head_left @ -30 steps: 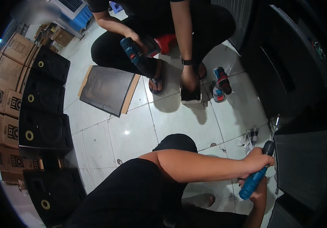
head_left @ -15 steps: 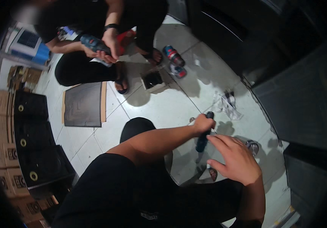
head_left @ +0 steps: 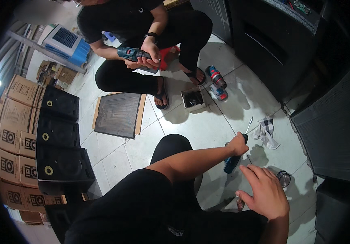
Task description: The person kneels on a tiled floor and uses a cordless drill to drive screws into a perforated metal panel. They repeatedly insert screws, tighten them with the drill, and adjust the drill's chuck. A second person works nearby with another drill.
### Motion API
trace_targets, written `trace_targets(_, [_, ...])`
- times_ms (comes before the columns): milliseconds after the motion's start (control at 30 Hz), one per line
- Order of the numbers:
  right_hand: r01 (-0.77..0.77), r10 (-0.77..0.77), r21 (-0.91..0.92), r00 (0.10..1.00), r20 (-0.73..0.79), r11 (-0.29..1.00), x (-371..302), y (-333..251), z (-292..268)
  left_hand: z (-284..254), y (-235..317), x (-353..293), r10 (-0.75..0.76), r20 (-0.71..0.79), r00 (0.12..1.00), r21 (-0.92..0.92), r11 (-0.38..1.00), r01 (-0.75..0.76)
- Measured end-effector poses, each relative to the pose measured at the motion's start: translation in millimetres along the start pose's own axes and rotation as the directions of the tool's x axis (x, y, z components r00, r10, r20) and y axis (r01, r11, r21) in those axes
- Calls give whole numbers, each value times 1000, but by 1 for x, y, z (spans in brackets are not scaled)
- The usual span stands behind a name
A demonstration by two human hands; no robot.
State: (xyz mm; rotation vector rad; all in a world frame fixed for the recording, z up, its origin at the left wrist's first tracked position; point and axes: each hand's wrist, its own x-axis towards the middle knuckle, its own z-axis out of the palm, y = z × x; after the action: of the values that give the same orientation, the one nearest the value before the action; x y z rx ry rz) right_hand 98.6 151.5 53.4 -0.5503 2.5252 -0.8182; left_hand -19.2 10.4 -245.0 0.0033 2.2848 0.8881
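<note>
My left hand [head_left: 236,144] is closed around the dark handle of a screwdriver [head_left: 249,125], whose thin metal shaft sticks out away from me. Just below that hand a dark blue tool [head_left: 231,164] is partly covered, so its exact kind is unclear. My right hand [head_left: 265,191] hovers to the right with fingers spread and nothing in it. Near its fingertips, a round shiny metal item [head_left: 283,178] lies on the floor. A crumpled checked cloth [head_left: 267,134] lies beyond the screwdriver.
Across from me a person squats, holding a blue cordless drill [head_left: 131,53]. A red and blue drill [head_left: 216,77] and an open box of small dark pieces [head_left: 193,99] are near their feet. Black speakers [head_left: 63,162] and cartons [head_left: 17,134] stand left; large black cabinets [head_left: 329,122] line the right.
The screwdriver's shaft has swung from my right hand's side to point away from me. My right hand is now apart from it. The whole view has shifted.
</note>
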Motion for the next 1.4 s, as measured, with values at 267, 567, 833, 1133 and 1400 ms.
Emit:
trace_targets(267, [38,-38,0,999,-7,999,-4,0,1,-14,27,-24,-8,-115,993,-20,1000,5])
trace_targets(567, [29,-28,-9,999,30,1000,5,3,1,-51,81,-63,238,-394,888,116,971,-209])
trace_targets(833, [50,-51,4,999,21,999,16,14,9,-305,17,-118,725,-663,186,648,681,-341])
trace_targets(1133, [27,-27,-2,999,17,1000,23,11,12,-482,-94,-133,578,-748,325,655,723,221])
trace_targets(1400, [-1,2,-14,1000,11,1000,23,1,15,-436,-43,-131,653,-713,257,694,709,124])
